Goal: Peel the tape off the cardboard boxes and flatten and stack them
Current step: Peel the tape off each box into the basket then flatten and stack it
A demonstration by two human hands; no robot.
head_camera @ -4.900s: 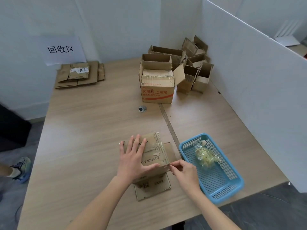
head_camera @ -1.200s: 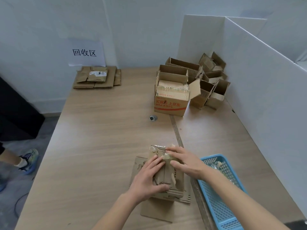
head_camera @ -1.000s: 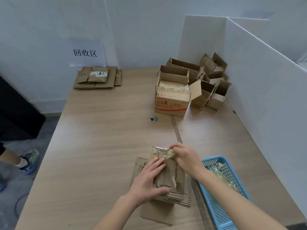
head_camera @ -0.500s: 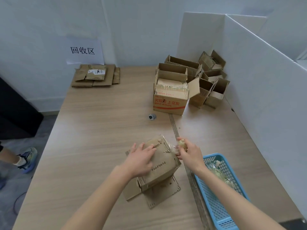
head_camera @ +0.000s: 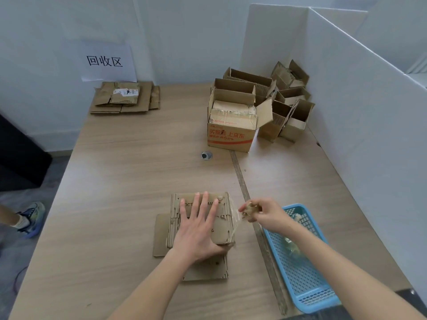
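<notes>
While the left hand (head_camera: 199,229) lies flat with fingers spread on the box (head_camera: 221,224), the right hand (head_camera: 263,213) pinches a wad of tape (head_camera: 248,210) just beside the box's right edge, and a clear strip stretches from the wad to that edge. The box sits near the front of the table (head_camera: 138,181), its flaps splayed out beneath it. A blue basket (head_camera: 307,280) stands to its right, with crumpled tape inside; the right forearm hides part of it. Farther back stands a printed box (head_camera: 231,132) among a cluster of open boxes (head_camera: 288,107) against a white partition (head_camera: 360,112). At the far left corner lies a flat stack (head_camera: 124,98) under a paper sign (head_camera: 106,62) on the wall. A metal seam (head_camera: 240,181) runs across the tabletop, with a small round hole (head_camera: 206,155) near it. At the left edge of view, a shoe (head_camera: 31,218) is on the floor, the person cut off.
</notes>
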